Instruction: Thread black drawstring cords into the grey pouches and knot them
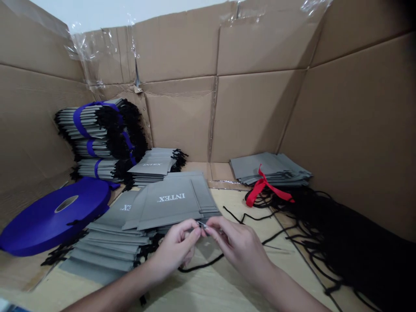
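My left hand and my right hand meet low in the middle, thumbs and forefingers pinched together. Between their fingertips is a tiny thin piece, partly dark and partly shiny, too small to name. A black cord runs beneath both hands; whether its end is in my fingers I cannot tell. Just beyond the fingertips lies a pile of flat grey fabric pouches printed INTEX. Fanned to the left are more grey pouches with black cord ends showing along their edges.
A blue ribbon roll lies at left, before bundled corded pouches. Another pouch stack sits behind the pile. At right are grey pouches, a red ribbon and many black cords. Cardboard walls surround the table.
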The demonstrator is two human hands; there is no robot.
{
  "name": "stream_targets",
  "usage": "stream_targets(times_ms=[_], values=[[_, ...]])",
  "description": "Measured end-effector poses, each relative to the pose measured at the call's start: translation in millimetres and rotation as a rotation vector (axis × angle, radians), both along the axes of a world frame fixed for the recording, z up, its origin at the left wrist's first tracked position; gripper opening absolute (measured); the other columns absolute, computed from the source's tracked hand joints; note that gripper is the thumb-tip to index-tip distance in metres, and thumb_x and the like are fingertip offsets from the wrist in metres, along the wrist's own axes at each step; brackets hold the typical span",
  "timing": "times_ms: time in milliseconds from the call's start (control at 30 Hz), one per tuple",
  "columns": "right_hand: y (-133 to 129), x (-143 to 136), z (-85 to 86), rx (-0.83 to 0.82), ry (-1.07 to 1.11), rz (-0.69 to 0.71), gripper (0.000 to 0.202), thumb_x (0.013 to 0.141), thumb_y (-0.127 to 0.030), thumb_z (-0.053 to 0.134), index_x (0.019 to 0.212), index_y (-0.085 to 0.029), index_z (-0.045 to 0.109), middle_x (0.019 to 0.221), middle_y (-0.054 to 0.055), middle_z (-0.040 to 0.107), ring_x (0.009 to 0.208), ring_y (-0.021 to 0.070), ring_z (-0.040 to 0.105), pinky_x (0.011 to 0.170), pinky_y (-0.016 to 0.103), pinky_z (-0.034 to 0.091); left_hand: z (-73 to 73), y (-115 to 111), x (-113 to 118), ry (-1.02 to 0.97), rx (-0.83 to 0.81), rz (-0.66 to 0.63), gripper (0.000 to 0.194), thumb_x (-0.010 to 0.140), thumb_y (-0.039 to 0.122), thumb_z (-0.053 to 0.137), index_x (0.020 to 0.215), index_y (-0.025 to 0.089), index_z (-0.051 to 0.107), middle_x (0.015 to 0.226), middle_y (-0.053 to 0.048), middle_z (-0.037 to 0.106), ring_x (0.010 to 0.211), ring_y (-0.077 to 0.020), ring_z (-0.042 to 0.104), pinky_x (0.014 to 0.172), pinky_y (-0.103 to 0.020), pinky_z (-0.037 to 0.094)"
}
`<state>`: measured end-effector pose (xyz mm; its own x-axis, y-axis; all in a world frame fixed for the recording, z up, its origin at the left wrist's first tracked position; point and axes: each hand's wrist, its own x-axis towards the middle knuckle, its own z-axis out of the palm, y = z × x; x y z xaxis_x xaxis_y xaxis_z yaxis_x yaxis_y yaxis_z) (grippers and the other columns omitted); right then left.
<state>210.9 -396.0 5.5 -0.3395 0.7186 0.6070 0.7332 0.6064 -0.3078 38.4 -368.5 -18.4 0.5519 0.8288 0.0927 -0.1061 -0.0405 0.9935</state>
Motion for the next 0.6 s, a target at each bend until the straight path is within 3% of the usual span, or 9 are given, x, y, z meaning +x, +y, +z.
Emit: stream_targets(times_ms=[267,500,600], values=[[-0.7,0.7,3.6,0.058,-0.068,-0.021,0.015,0.092,-0.027,0.043,0.087,-0.021,0.056,0.068,-0.002,0.065,0.053,0.0091,0.056,0.052,0.020,0.034,5.1,-1.2,-3.0,0.059,0.078,0.060,0.036,0.080,0.052,0.051,0.080,0.016,0.048,0.041,0.011,0.030,0.033,-0.0039,0.026,0.033,-0.015,0.021],[1.1,0.6,-5.1,0.106,-0.190,-0.016,0.019,0.092,-0.026,0.042,0.082,-0.020,0.057,0.065,-0.002,0.062,0.056,0.0103,0.056,0.052,0.022,0.030,-1.6,2.8,-6.0,0.128,0.212,0.103,0.033,0.084,0.043,0.048,0.101,0.015,0.047,0.045,0.010,0.035,0.037,-0.0049,0.028,0.036,-0.015,0.022],[-0.5,-2.8,-8.6,0.204,-0.273,-0.013,0.020,0.091,-0.021,0.043,0.076,-0.021,0.056,0.059,-0.003,0.057,0.052,0.0106,0.051,0.050,0.024,0.026,1.1,-1.2,-5.9,0.190,0.273,0.164,0.025,0.085,0.039,0.049,0.093,0.015,0.050,0.043,0.010,0.034,0.037,-0.0044,0.027,0.037,-0.014,0.020]])
